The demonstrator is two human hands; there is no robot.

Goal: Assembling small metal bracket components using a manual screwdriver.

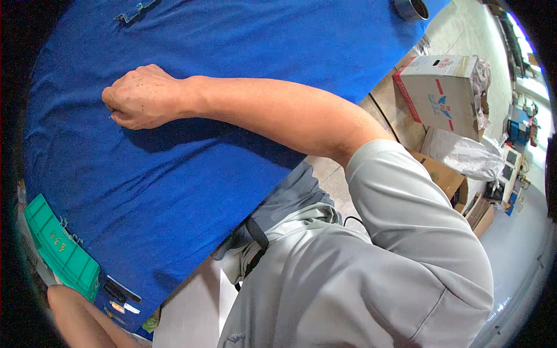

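My right hand [142, 97] is closed in a fist over the blue cloth [232, 52], my bare forearm stretching across from the right. A tiny pale tip shows below its curled fingers, but what they hold is hidden. At the lower left edge a bare forearm [81, 319] comes in beside a green tray [43, 217]; my left hand itself cannot be seen. Several small brass-coloured pieces [58, 242] lie in the tray. Close to its near end are a black elongated object [123, 289] and small pale and orange items [119, 307].
A thin dark strip-like part [136, 13] lies at the far left of the cloth. At the far right corner stands a metal cylinder [412, 8]. On the floor to the right are a white and red carton [438, 93], a white plastic bag [464, 153] and brown cardboard [438, 174].
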